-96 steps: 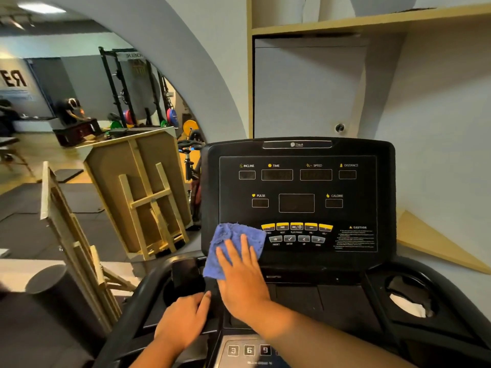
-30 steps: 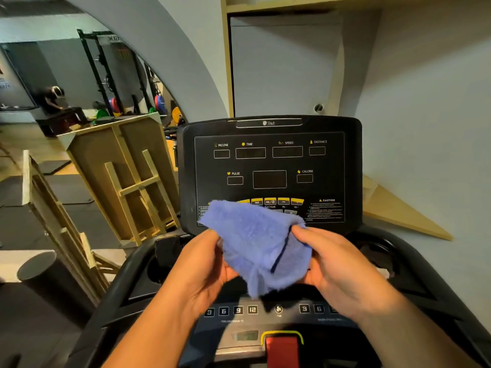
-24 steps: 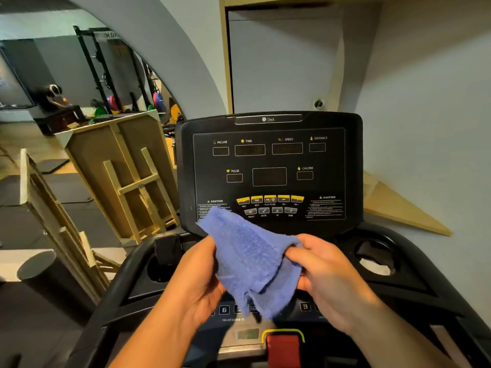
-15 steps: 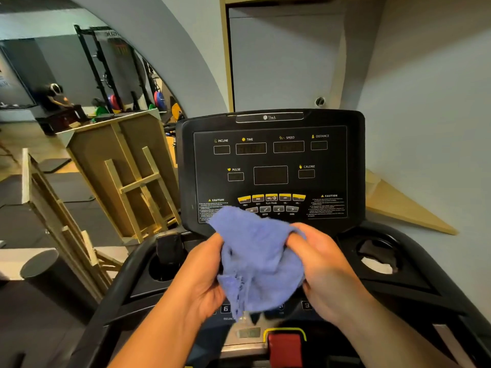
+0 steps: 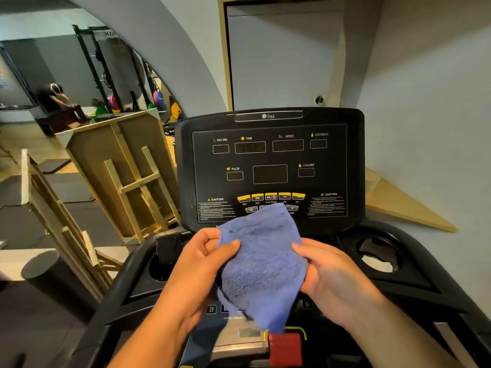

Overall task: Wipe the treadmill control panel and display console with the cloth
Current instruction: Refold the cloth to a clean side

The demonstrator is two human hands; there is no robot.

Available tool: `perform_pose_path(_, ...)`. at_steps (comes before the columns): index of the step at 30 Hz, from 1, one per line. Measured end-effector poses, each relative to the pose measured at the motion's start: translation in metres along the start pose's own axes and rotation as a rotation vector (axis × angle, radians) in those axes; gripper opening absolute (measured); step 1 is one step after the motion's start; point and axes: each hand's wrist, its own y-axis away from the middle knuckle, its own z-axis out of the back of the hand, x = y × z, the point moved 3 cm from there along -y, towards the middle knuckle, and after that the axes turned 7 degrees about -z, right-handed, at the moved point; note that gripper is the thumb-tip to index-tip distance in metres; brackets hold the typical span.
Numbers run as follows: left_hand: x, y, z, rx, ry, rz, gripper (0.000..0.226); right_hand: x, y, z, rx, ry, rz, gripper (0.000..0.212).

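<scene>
Blue terry cloth (image 5: 261, 264), soft and rumpled, hangs between two bare hands in front of the black treadmill display console (image 5: 269, 168), held clear of the panel and covering part of the lowest row of its buttons from this viewpoint. The left hand (image 5: 202, 272) pinches the cloth's upper left edge between thumb and curled fingers; the right hand (image 5: 328, 274) grips its right side, thumb on the front of the fabric and fingers wrapped behind. The cloth's lower corner droops over the lower control panel (image 5: 236, 328), hiding some of its numbered keys, and ends just above the red safety key (image 5: 285, 349) with its yellow surround. On the console face the windows marked INCLINE, TIME, SPEED, DISTANCE, PULSE and CALORIE are dark, and a row of yellow buttons (image 5: 271, 197) sits just above the cloth's top edge. A round black cup holder (image 5: 378, 254) lies to the right of the hands. To the left, unfinished wooden frames (image 5: 125, 176) lean near the treadmill, and a black squat rack (image 5: 106, 67) with coloured weight plates stands farther back.
</scene>
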Motion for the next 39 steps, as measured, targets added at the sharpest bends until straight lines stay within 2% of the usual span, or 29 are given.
perform_pose_path(3,-0.004,-0.002,0.008,0.010,-0.110,-0.062,0.026,-0.003,-0.001,0.009,-0.103,0.035,0.017,0.031)
perform_pose_path(6,-0.011,-0.002,0.013,0.080,-0.217,-0.124,0.034,0.003,0.004,0.011,-0.180,0.067,0.135,0.035)
perform_pose_path(11,-0.029,-0.011,0.015,0.112,-0.317,-0.206,0.015,0.027,0.005,0.005,-0.082,0.295,0.205,0.021)
perform_pose_path(13,-0.039,-0.014,0.015,0.146,-0.389,-0.257,0.022,0.041,0.007,0.003,-0.018,0.428,0.261,0.021)
perform_pose_path(15,-0.049,-0.018,0.015,0.136,-0.491,-0.321,0.029,0.055,0.009,0.002,-0.004,0.685,0.351,0.032)
perform_pose_path(17,-0.056,-0.021,0.012,0.147,-0.624,-0.375,0.034,0.064,0.007,0.000,-0.070,0.963,0.423,0.037)
perform_pose_path(20,-0.055,-0.024,0.005,0.138,-0.794,-0.481,0.033,0.070,0.001,-0.003,-0.207,1.269,0.607,0.032)
perform_pose_path(25,-0.049,-0.025,-0.007,0.094,-1.088,-0.724,0.032,0.068,-0.007,0.000,-0.336,1.442,0.788,0.010)
perform_pose_path(28,-0.043,-0.025,-0.002,0.118,-1.094,-0.720,0.028,0.069,-0.009,0.005,-0.238,1.460,0.714,0.005)
perform_pose_path(31,-0.046,-0.024,0.001,0.224,-0.909,-0.548,0.005,0.074,-0.005,0.005,-0.011,1.359,0.488,0.007)
perform_pose_path(33,-0.062,-0.020,-0.004,0.308,-0.730,-0.454,0.016,0.090,0.006,0.001,0.121,1.162,0.415,0.007)
perform_pose_path(35,-0.085,-0.017,-0.018,0.351,-0.567,-0.447,0.017,0.111,0.020,-0.006,0.195,0.786,0.439,0.010)
perform_pose_path(36,-0.098,-0.016,-0.027,0.348,-0.497,-0.458,0.015,0.120,0.027,-0.010,0.247,0.516,0.444,0.016)
perform_pose_path(38,-0.116,-0.016,-0.047,0.322,-0.399,-0.468,0.012,0.124,0.027,-0.019,0.305,0.012,0.353,0.048)
perform_pose_path(39,-0.118,-0.017,-0.056,0.321,-0.371,-0.460,0.011,0.116,0.024,-0.022,0.265,-0.120,0.307,0.065)
